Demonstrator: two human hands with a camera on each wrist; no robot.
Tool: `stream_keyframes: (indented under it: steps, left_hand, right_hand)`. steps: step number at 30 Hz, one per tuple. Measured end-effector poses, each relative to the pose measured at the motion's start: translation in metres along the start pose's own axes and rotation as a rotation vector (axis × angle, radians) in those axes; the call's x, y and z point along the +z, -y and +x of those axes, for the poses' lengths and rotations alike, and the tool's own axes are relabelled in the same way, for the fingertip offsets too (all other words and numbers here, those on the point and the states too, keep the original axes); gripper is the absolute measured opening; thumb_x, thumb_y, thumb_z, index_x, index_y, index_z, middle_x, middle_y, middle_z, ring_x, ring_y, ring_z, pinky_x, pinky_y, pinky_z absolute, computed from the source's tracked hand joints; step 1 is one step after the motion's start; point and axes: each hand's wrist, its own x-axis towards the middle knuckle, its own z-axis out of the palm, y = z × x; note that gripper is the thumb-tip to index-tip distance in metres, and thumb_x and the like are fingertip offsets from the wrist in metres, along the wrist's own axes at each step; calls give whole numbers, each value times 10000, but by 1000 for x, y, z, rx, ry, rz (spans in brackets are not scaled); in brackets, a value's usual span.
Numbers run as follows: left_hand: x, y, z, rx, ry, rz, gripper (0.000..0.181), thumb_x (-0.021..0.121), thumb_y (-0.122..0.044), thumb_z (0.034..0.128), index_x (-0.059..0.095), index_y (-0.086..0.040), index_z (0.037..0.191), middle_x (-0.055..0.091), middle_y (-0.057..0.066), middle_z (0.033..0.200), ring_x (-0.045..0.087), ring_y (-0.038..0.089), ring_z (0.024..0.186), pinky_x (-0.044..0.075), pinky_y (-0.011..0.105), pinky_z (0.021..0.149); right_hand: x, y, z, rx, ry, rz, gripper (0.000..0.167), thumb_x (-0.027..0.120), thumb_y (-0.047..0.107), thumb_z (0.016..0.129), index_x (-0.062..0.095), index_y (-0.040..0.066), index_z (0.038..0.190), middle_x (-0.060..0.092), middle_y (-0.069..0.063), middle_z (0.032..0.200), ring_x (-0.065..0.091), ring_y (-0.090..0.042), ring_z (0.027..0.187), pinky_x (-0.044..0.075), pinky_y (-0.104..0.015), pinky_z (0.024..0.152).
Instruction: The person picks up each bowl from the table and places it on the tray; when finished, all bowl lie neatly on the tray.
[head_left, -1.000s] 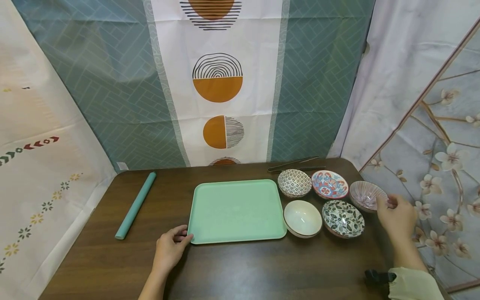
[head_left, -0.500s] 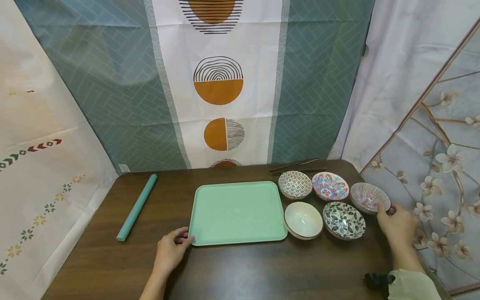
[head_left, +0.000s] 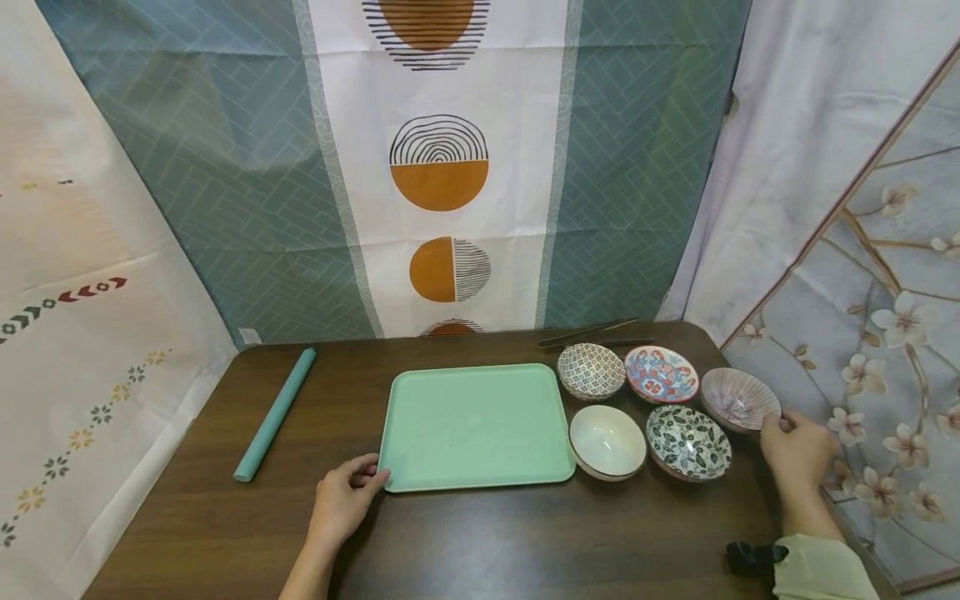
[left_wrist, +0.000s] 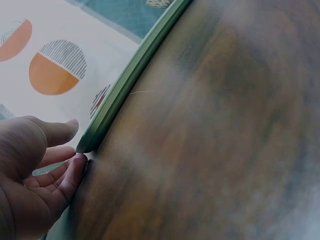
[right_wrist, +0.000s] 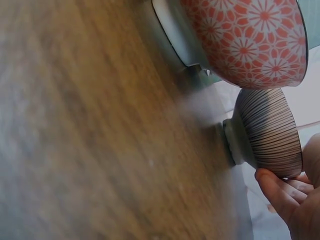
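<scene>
My left hand (head_left: 339, 502) is at the near left corner of a light green tray (head_left: 477, 427), thumb and fingers pinching that corner. The left wrist view shows the fingertips (left_wrist: 75, 167) against the tray's rim (left_wrist: 117, 92). At the far right, my right hand (head_left: 799, 454) holds the rim of a purple-striped bowl (head_left: 738, 398). A finger meets the outside of this bowl (right_wrist: 272, 135) in the right wrist view; other fingers are partly hidden behind it. The bowl stands upright on the table.
Beside the striped bowl stand a red-and-blue patterned bowl (head_left: 662, 374), a leaf-patterned bowl (head_left: 688, 442), a plain white bowl (head_left: 607, 442) and a brown-patterned bowl (head_left: 591, 371). Tongs (head_left: 592, 332) lie behind them. A teal roll (head_left: 275, 415) lies at the left; curtains (head_left: 637, 167) surround the table.
The right thumb has slid from inside the striped bowl's rim towards its outer near edge, and the hand has shifted slightly nearer. The left hand and tray have hardly moved.
</scene>
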Motion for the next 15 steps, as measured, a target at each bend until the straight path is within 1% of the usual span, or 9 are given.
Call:
stream_keyframes:
  steps: [3, 6, 8, 10, 11, 12, 13, 15]
  left_hand:
    - [0, 0, -1, -6, 2, 1, 360, 803, -159, 891, 718, 29, 1186, 724, 89, 994, 677, 187, 851, 538, 235, 671]
    - [0, 0, -1, -8, 5, 1, 363, 804, -164, 890, 718, 27, 1186, 723, 87, 994, 674, 181, 850, 536, 233, 670]
    - [0, 0, -1, -9, 6, 0, 362, 803, -164, 891, 718, 28, 1186, 722, 88, 994, 672, 183, 850, 535, 233, 670]
    - [0, 0, 0, -8, 8, -2, 361, 802, -162, 892, 716, 31, 1185, 721, 93, 997, 671, 185, 852, 534, 234, 672]
    - [0, 0, 0, -8, 8, -3, 360, 803, -162, 892, 717, 30, 1184, 721, 93, 997, 670, 185, 852, 535, 235, 673]
    - [0, 0, 0, -9, 7, -3, 360, 802, -162, 892, 716, 30, 1184, 720, 94, 998, 670, 185, 853, 534, 235, 674]
    - [0, 1, 0, -11, 7, -3, 358, 802, -161, 892, 718, 27, 1184, 720, 91, 999, 670, 183, 853, 535, 235, 677]
    - [0, 1, 1, -13, 8, -1, 357, 803, -160, 891, 718, 24, 1185, 719, 91, 999, 671, 181, 854, 537, 236, 680]
  right_hand:
    - [0, -2, 1, 18, 6, 7, 321, 514, 83, 891, 704, -134, 1031, 673, -352, 932, 574, -575, 916, 382, -600, 814]
    - [-2, -3, 5, 47, 44, 15, 337, 505, 82, 907, 700, -139, 1072, 686, -332, 885, 593, -560, 926, 396, -589, 854]
    - [-4, -2, 9, 60, 73, 11, 345, 501, 82, 923, 692, -146, 1099, 697, -305, 820, 617, -532, 884, 412, -578, 867]
    - [-7, 0, 13, 70, 100, 1, 351, 506, 90, 941, 688, -143, 1131, 709, -265, 772, 650, -420, 717, 459, -502, 809]
    - [-8, 2, 14, 71, 110, -1, 354, 509, 93, 945, 684, -144, 1140, 713, -255, 763, 648, -366, 659, 470, -457, 774]
    - [-9, 5, 15, 66, 113, -3, 353, 513, 90, 944, 681, -152, 1139, 714, -252, 757, 644, -339, 625, 468, -424, 729]
    - [-11, 7, 16, 57, 111, -3, 351, 518, 87, 941, 682, -155, 1135, 713, -267, 780, 645, -332, 629, 468, -423, 714]
    - [-13, 11, 17, 40, 107, 0, 347, 523, 85, 937, 686, -157, 1125, 706, -309, 857, 655, -361, 685, 468, -433, 734]
